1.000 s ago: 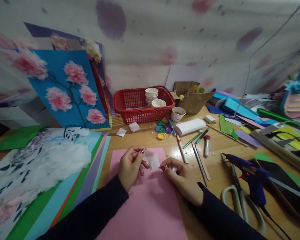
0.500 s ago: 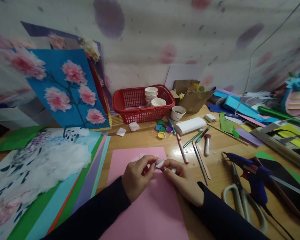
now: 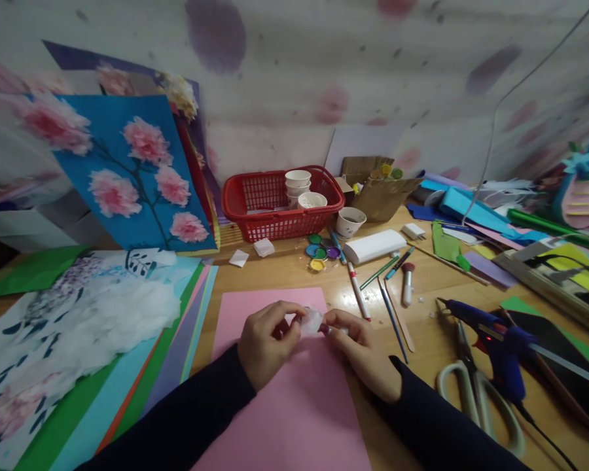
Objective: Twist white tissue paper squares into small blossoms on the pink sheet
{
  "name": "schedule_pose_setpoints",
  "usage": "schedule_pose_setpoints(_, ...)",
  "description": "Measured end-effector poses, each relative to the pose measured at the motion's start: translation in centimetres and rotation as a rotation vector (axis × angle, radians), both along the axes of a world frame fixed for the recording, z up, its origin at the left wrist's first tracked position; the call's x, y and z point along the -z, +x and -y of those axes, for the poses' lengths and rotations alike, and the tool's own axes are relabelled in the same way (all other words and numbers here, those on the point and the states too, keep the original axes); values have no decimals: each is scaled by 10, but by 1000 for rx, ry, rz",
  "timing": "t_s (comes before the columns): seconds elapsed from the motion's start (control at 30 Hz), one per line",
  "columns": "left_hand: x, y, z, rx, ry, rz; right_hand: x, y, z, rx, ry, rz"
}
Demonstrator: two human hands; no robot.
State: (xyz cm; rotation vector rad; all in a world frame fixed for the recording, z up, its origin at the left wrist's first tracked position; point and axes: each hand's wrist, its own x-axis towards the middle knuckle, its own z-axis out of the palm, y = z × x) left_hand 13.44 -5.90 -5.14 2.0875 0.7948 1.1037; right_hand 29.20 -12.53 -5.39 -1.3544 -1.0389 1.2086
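Note:
Over a pink sheet of paper (image 3: 285,418), my left hand (image 3: 269,343) pinches one side of a thin white piece of tissue paper (image 3: 312,322). The fingertips of my right hand (image 3: 366,350) are closed on its other side. The tissue looks crinkled and partly see-through between the two hands. A small bit of white shows by the right fingers, but I cannot make out what it is. Two folded white tissue squares (image 3: 264,246) lie beyond the pink sheet.
A red basket (image 3: 279,229) with paper cups stands at the back. Markers, brushes and small paint pots (image 3: 317,264) lie right of centre. Scissors (image 3: 476,399) and a blue glue gun (image 3: 500,347) are at the right. Coloured papers with cotton wool (image 3: 122,314) cover the left.
The tissue, a narrow folded shape half a second ago, is now spread wider between my fingers. My hands are slightly farther apart.

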Motion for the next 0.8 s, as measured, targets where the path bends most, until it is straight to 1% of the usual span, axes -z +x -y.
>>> schedule_pose_setpoints(0.13,0,1,-1,115,-19,75,-2,0,-1,-26,43,58)
schedule_pose_setpoints(0.17,0,1,0,127,-39,88,-2,-1,-1,-37,49,74)
schedule_pose_setpoints(0.23,0,1,-1,89,-116,102,-2,-1,-1,-39,35,84)
schedule_pose_setpoints(0.33,0,2,-4,0,-299,140,-1,-1,-1,-19,-23,63)
schedule_pose_setpoints(0.43,-2,3,-8,-24,-457,181,0,0,-1,-12,-52,55)
schedule_pose_setpoints(0.5,-2,3,-11,-61,-503,209,1,0,-2,0,-65,53)
schedule_pose_setpoints(0.6,0,2,-18,-161,-558,235,3,0,-2,42,-65,40)
schedule_pose_setpoints(0.67,4,-1,-23,-197,-549,182,3,-1,-2,63,-60,25)
schedule_pose_setpoints(0.7,5,-2,-25,-208,-499,137,3,-1,-2,68,-58,16)
schedule_pose_setpoints(0.8,6,-5,-23,-253,-221,22,0,-1,-1,84,-64,-16)
